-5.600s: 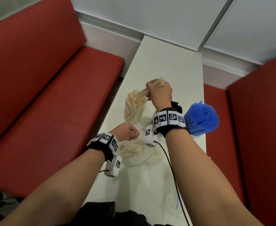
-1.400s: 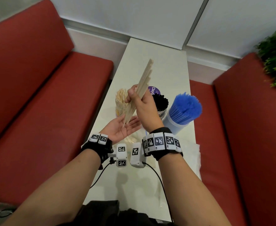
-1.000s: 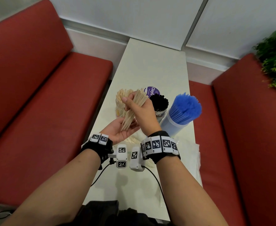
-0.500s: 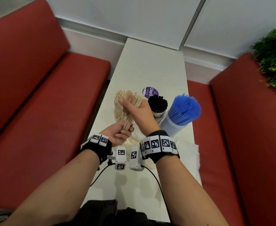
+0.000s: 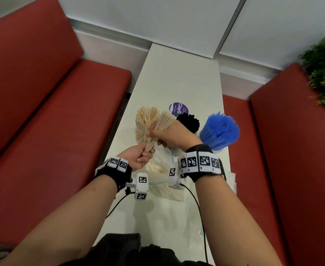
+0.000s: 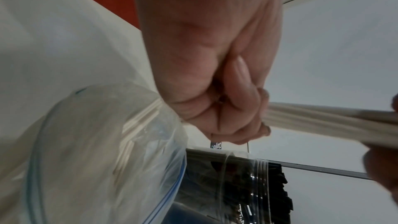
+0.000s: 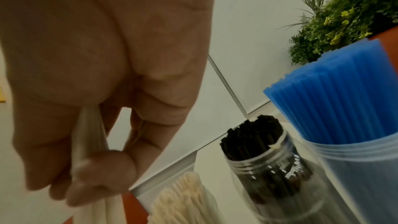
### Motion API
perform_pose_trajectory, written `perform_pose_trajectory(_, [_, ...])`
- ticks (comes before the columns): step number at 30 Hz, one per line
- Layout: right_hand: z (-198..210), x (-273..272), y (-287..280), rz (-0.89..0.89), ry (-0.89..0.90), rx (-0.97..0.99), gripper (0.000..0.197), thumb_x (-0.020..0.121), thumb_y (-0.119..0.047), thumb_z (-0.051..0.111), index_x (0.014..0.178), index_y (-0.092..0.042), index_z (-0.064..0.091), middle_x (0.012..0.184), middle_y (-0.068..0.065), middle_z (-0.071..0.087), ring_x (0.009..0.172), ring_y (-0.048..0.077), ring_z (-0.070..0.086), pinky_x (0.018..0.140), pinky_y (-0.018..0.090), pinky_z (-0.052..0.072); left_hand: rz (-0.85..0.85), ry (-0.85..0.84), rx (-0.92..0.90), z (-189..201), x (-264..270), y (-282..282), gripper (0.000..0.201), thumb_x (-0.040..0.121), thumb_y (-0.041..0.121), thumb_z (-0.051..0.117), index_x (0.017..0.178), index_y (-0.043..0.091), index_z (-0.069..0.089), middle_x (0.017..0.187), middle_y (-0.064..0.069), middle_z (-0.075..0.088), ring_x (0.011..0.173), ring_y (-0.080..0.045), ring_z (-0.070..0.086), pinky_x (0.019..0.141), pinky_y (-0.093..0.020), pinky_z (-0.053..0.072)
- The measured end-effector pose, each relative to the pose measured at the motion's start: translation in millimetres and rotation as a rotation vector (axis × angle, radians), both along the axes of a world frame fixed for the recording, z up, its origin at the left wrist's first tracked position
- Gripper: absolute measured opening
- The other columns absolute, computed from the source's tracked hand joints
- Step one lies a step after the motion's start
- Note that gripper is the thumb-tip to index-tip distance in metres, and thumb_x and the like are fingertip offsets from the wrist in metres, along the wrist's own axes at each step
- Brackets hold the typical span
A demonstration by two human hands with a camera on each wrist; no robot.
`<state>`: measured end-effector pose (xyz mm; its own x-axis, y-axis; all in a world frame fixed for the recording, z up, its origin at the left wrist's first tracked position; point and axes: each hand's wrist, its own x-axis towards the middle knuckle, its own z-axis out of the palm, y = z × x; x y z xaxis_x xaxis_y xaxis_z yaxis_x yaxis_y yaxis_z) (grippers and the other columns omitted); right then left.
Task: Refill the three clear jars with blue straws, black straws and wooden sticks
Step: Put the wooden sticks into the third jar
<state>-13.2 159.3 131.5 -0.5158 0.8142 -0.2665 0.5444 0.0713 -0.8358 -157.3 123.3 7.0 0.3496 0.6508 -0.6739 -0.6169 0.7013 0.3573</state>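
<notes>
On the white table (image 5: 179, 77), the blue-straw jar (image 5: 218, 135) stood rightmost, the black-straw jar (image 5: 189, 122) left of it. Right hand (image 5: 174, 136) and left hand (image 5: 138, 157) both gripped the wooden sticks (image 5: 160, 127), left of both jars.

black-straw jar (image 5: 193, 131) mostly behind right hand (image 5: 174, 136), purple label (image 5: 178, 108) unreadable

A round purple label (image 5: 178, 108) lying on the white table (image 5: 180, 77) reads "Clay" followed by a cut-off letter. Its smaller print is too small to read.
</notes>
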Motion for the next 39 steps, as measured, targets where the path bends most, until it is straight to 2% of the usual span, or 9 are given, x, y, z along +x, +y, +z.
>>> perform_pose_trajectory(6, [36.3, -11.6, 34.3, -0.213, 0.279, 0.137, 0.016, 0.091, -0.014, 0.070, 0.089, 0.002, 0.068, 0.075, 0.024, 0.069, 0.059, 0.027, 0.061, 0.053, 0.030, 0.051, 0.216, 0.152, 0.009, -4.0, -0.3, 11.3, 0.031, 0.102, 0.024, 0.056, 0.086, 0.000, 0.067, 0.066, -0.008, 0.065, 0.046, -0.012, 0.059, 0.040, -0.016, 0.047])
perform_pose_trajectory(10, [32.2, -18.8, 55.3, -0.445, 0.410, 0.146, 0.006, 0.090, -0.010, 0.071, 0.089, -0.005, 0.067, 0.072, 0.016, 0.065, 0.050, 0.018, 0.059, 0.041, 0.018, 0.041, 0.195, 0.185, 0.025, -11.7, -3.7, 8.9, 0.030, 0.103, 0.023, 0.054, 0.092, 0.000, 0.069, 0.071, -0.008, 0.068, 0.055, -0.015, 0.065, 0.051, -0.022, 0.057])
perform_pose_trajectory(15, [4.3, -26.6, 66.7, -0.516, 0.398, 0.135, 0.014, 0.089, -0.009, 0.071, 0.078, -0.014, 0.066, 0.066, 0.011, 0.063, 0.053, 0.022, 0.059, 0.053, 0.031, 0.052, 0.150, 0.248, 0.045, -17.4, -5.3, 9.7, 0.031, 0.104, 0.023, 0.051, 0.094, -0.001, 0.069, 0.079, -0.010, 0.069, 0.061, -0.017, 0.069, 0.056, -0.026, 0.059])
perform_pose_trajectory(22, [-33.5, -30.7, 72.7, -0.519, 0.301, 0.103, 0.017, 0.090, -0.011, 0.071, 0.076, -0.019, 0.064, 0.060, 0.002, 0.061, 0.049, 0.015, 0.058, 0.053, 0.030, 0.052, -0.018, 0.334, 0.089, -17.0, -2.3, 14.5, 0.027, 0.104, 0.019, 0.049, 0.099, -0.002, 0.066, 0.092, -0.017, 0.068, 0.082, -0.026, 0.068, 0.073, -0.031, 0.061])
perform_pose_trajectory(25, [-40.0, -30.6, 79.7, -0.585, 0.317, 0.051, 0.017, 0.089, -0.015, 0.070, 0.073, -0.018, 0.066, 0.053, -0.001, 0.062, 0.048, 0.017, 0.059, 0.058, 0.035, 0.055, -0.058, 0.368, 0.081, -19.1, 0.3, 16.9, 0.027, 0.105, 0.017, 0.048, 0.099, -0.002, 0.066, 0.089, -0.016, 0.069, 0.075, -0.024, 0.070, 0.069, -0.030, 0.062])
perform_pose_trajectory(28, [-45.3, -25.5, 89.4, -0.737, 0.381, -0.003, 0.014, 0.088, -0.016, 0.071, 0.075, -0.012, 0.065, 0.064, 0.006, 0.067, 0.060, 0.024, 0.065, 0.068, 0.045, 0.056, -0.072, 0.404, 0.053, -23.4, 2.1, 18.7, 0.027, 0.104, 0.016, 0.049, 0.093, 0.000, 0.067, 0.078, -0.011, 0.071, 0.059, -0.017, 0.071, 0.055, -0.027, 0.058])
perform_pose_trajectory(31, [-51.6, -18.1, 93.5, -0.858, 0.440, -0.027, 0.010, 0.086, -0.014, 0.069, 0.079, -0.008, 0.065, 0.056, 0.002, 0.066, 0.051, 0.022, 0.063, 0.062, 0.041, 0.054, -0.082, 0.426, 0.042, -28.0, 1.4, 21.3, 0.026, 0.104, 0.016, 0.050, 0.092, 0.000, 0.067, 0.076, -0.010, 0.070, 0.057, -0.016, 0.070, 0.054, -0.026, 0.057])
perform_pose_trajectory(36, [-60.0, -23.4, 93.3, -0.682, 0.233, 0.056, 0.018, 0.087, -0.016, 0.068, 0.069, -0.014, 0.064, 0.055, 0.003, 0.065, 0.047, 0.015, 0.061, 0.054, 0.029, 0.051, -0.192, 0.510, 0.150, -36.0, 2.7, 23.2, 0.016, 0.100, 0.007, 0.055, 0.100, -0.005, 0.065, 0.088, -0.015, 0.068, 0.078, -0.025, 0.068, 0.080, -0.034, 0.059])
perform_pose_trajectory(39, [-66.9, -33.9, 93.1, -0.550, 0.141, 0.065, 0.016, 0.090, -0.012, 0.065, 0.081, 0.000, 0.067, 0.063, 0.010, 0.064, 0.051, 0.018, 0.059, 0.053, 0.029, 0.051, -0.361, 0.691, 0.297, -40.1, 6.8, 25.1, 0.011, 0.097, 0.002, 0.059, 0.098, 0.001, 0.069, 0.094, -0.013, 0.069, 0.088, -0.024, 0.065, 0.090, -0.034, 0.055])
